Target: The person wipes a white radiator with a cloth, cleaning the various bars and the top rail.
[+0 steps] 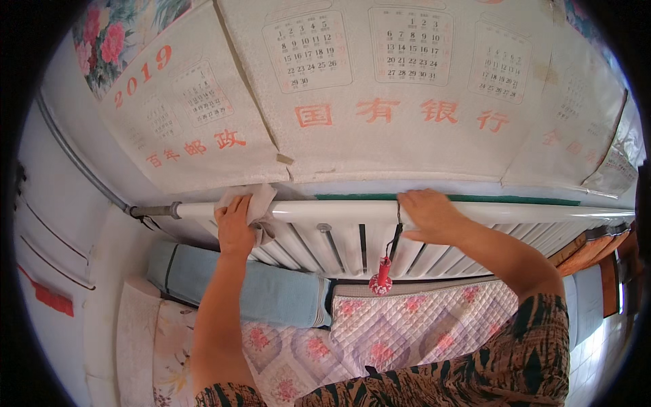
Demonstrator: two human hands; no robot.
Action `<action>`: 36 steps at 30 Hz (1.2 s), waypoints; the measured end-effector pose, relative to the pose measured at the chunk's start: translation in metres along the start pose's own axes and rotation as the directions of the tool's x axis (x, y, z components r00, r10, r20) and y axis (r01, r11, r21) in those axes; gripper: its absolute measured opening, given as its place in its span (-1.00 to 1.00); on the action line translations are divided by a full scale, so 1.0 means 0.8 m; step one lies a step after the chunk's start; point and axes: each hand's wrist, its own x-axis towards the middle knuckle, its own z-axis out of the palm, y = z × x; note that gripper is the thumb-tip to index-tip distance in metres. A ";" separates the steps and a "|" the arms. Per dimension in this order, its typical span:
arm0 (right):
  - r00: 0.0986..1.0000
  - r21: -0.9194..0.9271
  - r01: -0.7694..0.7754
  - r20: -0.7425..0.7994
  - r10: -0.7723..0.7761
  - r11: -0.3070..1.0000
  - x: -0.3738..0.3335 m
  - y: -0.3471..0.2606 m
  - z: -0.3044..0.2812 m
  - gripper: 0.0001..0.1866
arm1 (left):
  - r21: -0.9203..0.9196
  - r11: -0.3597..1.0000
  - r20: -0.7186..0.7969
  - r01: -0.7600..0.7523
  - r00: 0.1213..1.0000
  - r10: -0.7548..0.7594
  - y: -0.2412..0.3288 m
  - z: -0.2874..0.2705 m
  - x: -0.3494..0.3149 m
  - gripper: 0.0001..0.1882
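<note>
Pale cloth (266,203) lies bunched over the top rail of the white column radiator (312,211), toward its left end, where the connecting pipe (156,211) comes in. I have the left hand (234,224) grasping it, fingers folded over the fabric, with one loose end hanging down the radiator's front. The right hand (428,216) rests farther right along the radiator's rail, beside the dark cord (398,234) that carries a red pendant (382,277); its fingertips are hidden at the back, so I cannot tell whether they grip the rail or the cord. To work this well, I would flatten the cloth under the fingers, press evenly around the rail's curve and tuck in the loose end. I would also lift the cord aside before passing that spot, and watch the knuckles against the paper calendar (400,152) above the radiator, since its lower edge looks easy to tear.
</note>
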 end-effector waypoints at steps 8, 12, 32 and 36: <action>0.989 0.202 0.055 0.125 -0.082 0.978 0.109 -0.040 0.015 -0.48 | 0.050 0.999 0.045 0.013 0.999 -0.016 0.019 -0.006 0.008 -0.30; 0.988 0.207 0.070 0.120 -0.097 0.976 0.107 -0.045 0.023 -0.48 | 0.000 1.000 0.015 -0.026 1.000 0.026 0.004 -0.003 0.002 -0.30; 0.979 0.052 -0.048 0.200 0.037 0.997 0.178 -0.104 0.032 -0.43 | -0.112 0.985 0.068 -0.131 0.988 0.139 -0.032 0.002 0.009 -0.27; 0.976 0.157 -0.121 0.199 0.089 0.980 0.183 -0.105 0.036 -0.37 | -0.075 0.982 -0.001 -0.172 0.985 0.173 -0.008 0.006 0.010 -0.28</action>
